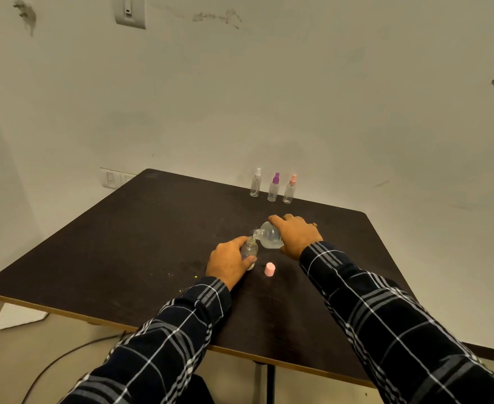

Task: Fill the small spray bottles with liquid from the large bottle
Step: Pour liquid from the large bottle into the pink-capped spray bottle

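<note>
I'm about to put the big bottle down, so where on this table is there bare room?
Widest: the left half of the table, from the left hand out to the left edge. Also a strip between the right hand and the three spray bottles at the far edge. Crowded: around the pink cap, between the hands.

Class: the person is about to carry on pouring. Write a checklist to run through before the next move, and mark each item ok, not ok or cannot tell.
1. Small bottle uncapped: ok; the pink cap stands beside it on the table.
2. Small bottle steadied: ok; the left hand grips it.
3. Large bottle aimed: ok; the right hand holds it tilted, mouth at the small bottle's neck.
4. Fill level in the small bottle: cannot tell.
5. Spills on the dark table: cannot tell.
6. Three capped spray bottles out of the way: ok; they stand at the far edge.
</note>
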